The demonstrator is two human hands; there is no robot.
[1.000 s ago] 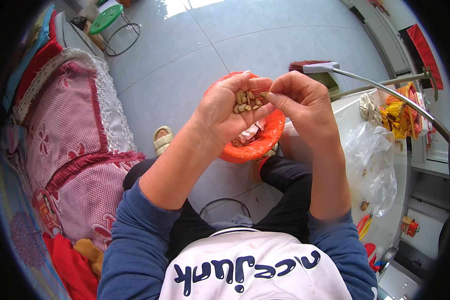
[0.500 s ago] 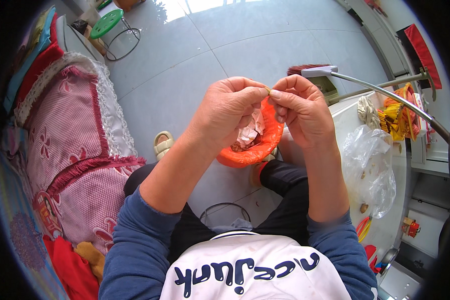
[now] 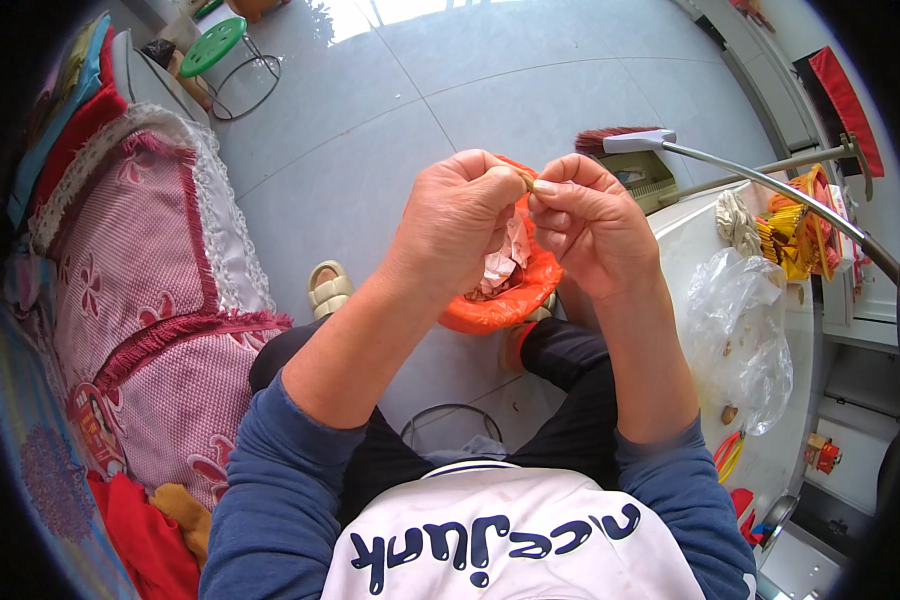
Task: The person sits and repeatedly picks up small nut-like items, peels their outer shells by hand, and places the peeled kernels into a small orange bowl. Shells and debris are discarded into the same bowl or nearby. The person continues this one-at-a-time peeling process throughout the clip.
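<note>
Head view: your left hand (image 3: 460, 225) and right hand (image 3: 590, 225) pinched a small nut (image 3: 526, 183) between closed fingers, above the orange bag (image 3: 500, 305) — a slip would likely drop it beside the bag, onto the floor (image 3: 450, 90).

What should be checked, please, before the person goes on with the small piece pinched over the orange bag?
1. Small brown piece pinched between the fingertips of both hands: ok.
2. Left hand closed, whether it holds more pieces: cannot tell.
3. Right hand steady on the piece: ok.
4. Orange bag directly under the hands, mouth open: ok.
5. Contents of the bag: pale scraps show, the rest hidden: cannot tell.
6. Clear plastic bag on the white table beside the right forearm: ok.
</note>
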